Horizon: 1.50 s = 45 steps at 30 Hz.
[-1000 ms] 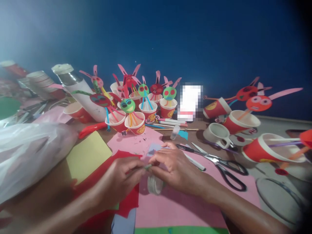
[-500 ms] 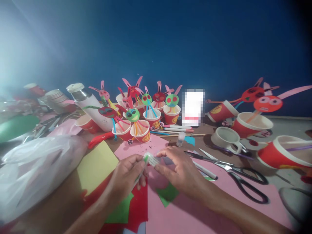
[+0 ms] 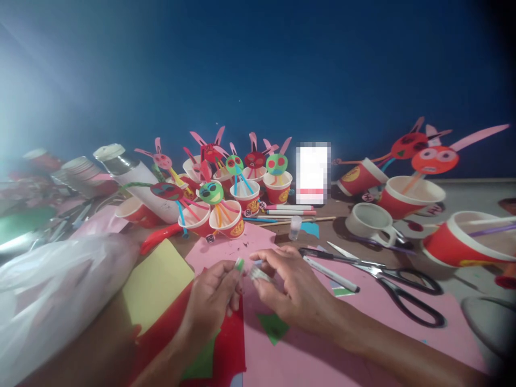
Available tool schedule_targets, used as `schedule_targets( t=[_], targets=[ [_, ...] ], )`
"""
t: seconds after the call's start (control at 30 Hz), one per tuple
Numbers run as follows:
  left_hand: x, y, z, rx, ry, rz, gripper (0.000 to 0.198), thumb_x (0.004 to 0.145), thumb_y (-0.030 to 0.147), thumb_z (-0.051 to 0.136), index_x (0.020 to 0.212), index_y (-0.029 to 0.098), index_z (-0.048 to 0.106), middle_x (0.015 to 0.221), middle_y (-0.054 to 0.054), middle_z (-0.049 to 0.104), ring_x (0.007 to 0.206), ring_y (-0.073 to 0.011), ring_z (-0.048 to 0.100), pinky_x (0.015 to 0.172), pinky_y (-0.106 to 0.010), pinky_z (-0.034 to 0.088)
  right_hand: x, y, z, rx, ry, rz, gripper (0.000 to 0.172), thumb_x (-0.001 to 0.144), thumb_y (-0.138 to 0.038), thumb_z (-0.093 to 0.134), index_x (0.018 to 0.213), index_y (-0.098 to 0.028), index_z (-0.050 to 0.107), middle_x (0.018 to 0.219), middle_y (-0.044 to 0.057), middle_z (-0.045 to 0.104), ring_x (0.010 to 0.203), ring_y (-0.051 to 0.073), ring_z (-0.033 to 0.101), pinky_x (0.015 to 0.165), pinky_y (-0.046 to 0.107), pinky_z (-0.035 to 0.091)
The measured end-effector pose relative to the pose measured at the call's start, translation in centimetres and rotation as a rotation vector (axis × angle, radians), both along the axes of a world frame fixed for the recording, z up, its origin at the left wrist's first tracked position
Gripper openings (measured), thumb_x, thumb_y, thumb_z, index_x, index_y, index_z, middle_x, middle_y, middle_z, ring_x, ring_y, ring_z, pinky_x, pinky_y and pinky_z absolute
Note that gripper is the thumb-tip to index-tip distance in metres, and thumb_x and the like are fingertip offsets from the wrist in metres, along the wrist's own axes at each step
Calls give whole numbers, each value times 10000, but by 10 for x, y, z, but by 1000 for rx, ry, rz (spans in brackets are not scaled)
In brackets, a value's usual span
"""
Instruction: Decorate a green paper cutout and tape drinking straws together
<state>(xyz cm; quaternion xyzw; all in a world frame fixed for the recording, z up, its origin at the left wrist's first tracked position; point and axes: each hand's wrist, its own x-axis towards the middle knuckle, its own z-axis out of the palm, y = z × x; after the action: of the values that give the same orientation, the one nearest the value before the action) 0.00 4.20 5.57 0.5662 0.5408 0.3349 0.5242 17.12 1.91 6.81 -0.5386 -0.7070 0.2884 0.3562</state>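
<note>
My left hand [image 3: 215, 287] pinches a small green paper piece [image 3: 240, 264] with a pale edge; most of it is hidden by the fingers. Facing it, my right hand [image 3: 292, 282] is closed on a short whitish glue stick [image 3: 258, 273], its end slightly apart from the paper. Below the hands, a loose green scrap [image 3: 274, 327] lies on a large pink sheet [image 3: 314, 355]. Red paper [image 3: 229, 344] and another green piece [image 3: 202, 361] lie under my left wrist. A small clear cap [image 3: 295, 228] stands beyond my right hand.
Scissors [image 3: 377, 271] and a white marker [image 3: 332, 274] lie to the right. A mug [image 3: 368, 223] and several red cups with paper faces [image 3: 228, 223] stand behind. On the left are a yellow sheet [image 3: 159, 282] and a plastic bag [image 3: 68, 290].
The glue stick has come away from the green paper, leaving a gap between my hands. The whole view has shifted slightly.
</note>
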Motion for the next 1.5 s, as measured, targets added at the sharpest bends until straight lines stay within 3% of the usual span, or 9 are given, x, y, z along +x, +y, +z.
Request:
schedule_targets(
  t=[0.27, 0.43, 0.7, 0.9, 1.1, 1.3, 1.5],
  targets=[
    [4, -4, -4, 57, 47, 21, 202, 825, 344, 570, 737, 165, 602, 521, 35, 536, 375, -72, 434, 377, -178, 331, 0, 2, -4, -24, -159, 48, 351, 751, -175, 498, 1069, -139, 640, 701, 27, 631, 708, 192, 552, 853, 411, 324],
    [1, -6, -11, 7, 78, -47, 252, 840, 382, 551, 714, 167, 587, 455, 40, 495, 380, -80, 422, 409, -188, 343, -2, 2, -6, -97, -219, 41, 319, 765, -166, 490, 1044, -169, 644, 675, 14, 629, 676, 182, 536, 848, 399, 307],
    [-3, -4, -17, -117, -47, -56, 322, 815, 445, 584, 666, 164, 540, 473, 41, 484, 358, -50, 370, 360, -162, 280, 1, 4, 1, -110, -235, 42, 219, 768, -163, 521, 925, -211, 666, 657, -9, 618, 661, 169, 523, 750, 354, 297],
    [-5, 1, -11, -298, -203, -109, 344, 756, 472, 642, 668, 159, 530, 540, 42, 520, 338, -30, 374, 325, -153, 229, 1, 3, -2, -125, -107, 52, 129, 839, -239, 541, 875, -240, 665, 653, -47, 623, 648, 144, 537, 758, 335, 304],
    [-5, 3, -7, -351, -304, -113, 358, 730, 468, 674, 659, 154, 519, 532, 47, 533, 325, -26, 383, 325, -151, 249, -1, 1, -9, -106, 9, 53, 110, 866, -259, 549, 868, -236, 657, 762, -29, 672, 751, 159, 573, 803, 330, 329],
    [-5, 3, -8, -308, -318, -70, 318, 755, 442, 670, 734, 146, 555, 553, 48, 544, 361, -32, 416, 354, -154, 277, -1, -1, -11, -79, 66, 42, 149, 879, -253, 520, 913, -245, 665, 731, -31, 676, 720, 158, 577, 849, 357, 314],
    [-4, 1, -8, -220, -297, -72, 266, 807, 384, 628, 728, 137, 573, 563, 35, 550, 383, -36, 436, 392, -167, 289, -1, 1, -12, -40, 95, 30, 201, 887, -233, 491, 828, -239, 683, 690, -42, 678, 683, 142, 580, 820, 341, 323]
  ],
)
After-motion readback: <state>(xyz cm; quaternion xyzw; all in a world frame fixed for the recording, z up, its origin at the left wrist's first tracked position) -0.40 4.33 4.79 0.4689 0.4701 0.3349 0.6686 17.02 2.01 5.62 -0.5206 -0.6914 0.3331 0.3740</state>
